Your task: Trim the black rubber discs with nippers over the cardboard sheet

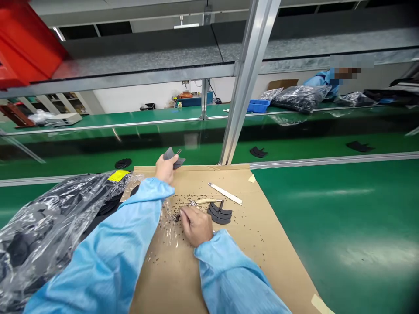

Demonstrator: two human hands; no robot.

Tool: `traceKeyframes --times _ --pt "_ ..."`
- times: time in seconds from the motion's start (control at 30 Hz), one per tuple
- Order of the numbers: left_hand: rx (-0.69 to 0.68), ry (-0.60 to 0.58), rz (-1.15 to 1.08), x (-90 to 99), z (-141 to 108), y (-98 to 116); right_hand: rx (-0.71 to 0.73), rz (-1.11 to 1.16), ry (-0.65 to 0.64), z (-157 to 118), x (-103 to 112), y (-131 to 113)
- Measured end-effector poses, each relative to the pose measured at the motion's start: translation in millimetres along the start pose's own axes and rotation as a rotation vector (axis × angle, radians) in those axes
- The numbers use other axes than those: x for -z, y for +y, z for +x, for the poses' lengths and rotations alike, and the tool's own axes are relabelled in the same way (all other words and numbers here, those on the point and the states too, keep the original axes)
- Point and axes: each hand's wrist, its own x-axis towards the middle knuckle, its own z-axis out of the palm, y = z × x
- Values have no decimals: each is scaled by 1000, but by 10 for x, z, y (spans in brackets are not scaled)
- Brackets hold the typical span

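Long green worktops are running beneath aluminium frames through this factory workshop, with a blue-smocked co-worker standing beyond.

The bare left hand is raised and reaching forward, fingers closed, from a pale blue sleeve. The bare right hand sits lower and nearer, knuckles up, fingers curled downward, from a matching sleeve.

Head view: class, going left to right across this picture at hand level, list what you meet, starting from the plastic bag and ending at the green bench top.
Plastic bag of black parts → left hand holding a dark curved piece → right hand → stacked curved black pieces → green bench top
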Motion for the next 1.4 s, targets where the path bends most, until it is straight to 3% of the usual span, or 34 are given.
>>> traceKeyframes --times 0.07,0.13,0.2,0.3,0.4,0.5,0.57,0.7,0.77,0.9,1.03,1.23,1.4 --pt "146 -78 -253 260 -373 54 -20 -77 77 33 37 50" --pt "212 -138 -315 512 -731 3 -63 -186 115 63 69 111" --pt "254 -131 -352 706 -1006 -134 -123 -294 46 80 88 165" --pt "262 -94 -459 862 -1195 -390 -217 -403 -168 68 102 225" --pt "235 -96 -543 902 -1191 -564 -234 -427 -348 31 129 298" --pt "256 -123 -551 895 -1145 -631 -204 -407 -433 16 164 380" --pt "275 -153 -529 886 -1131 -648 -182 -384 -401 33 180 398" --pt "299 -249 -525 886 -1138 -658 -37 -285 -121 107 189 293" --pt "314 -295 -546 892 -1144 -643 23 -191 -46 133 189 213" --pt "331 -336 -598 904 -1147 -602 62 -51 -87 131 180 142" --pt "346 -322 -640 918 -1140 -607 141 -61 -97 115 171 164" --pt "353 -410 -593 937 -1142 -631 169 -78 -122 115 191 160" --pt "360 -384 -583 939 -1154 -594 193 -76 -149 111 227 160"
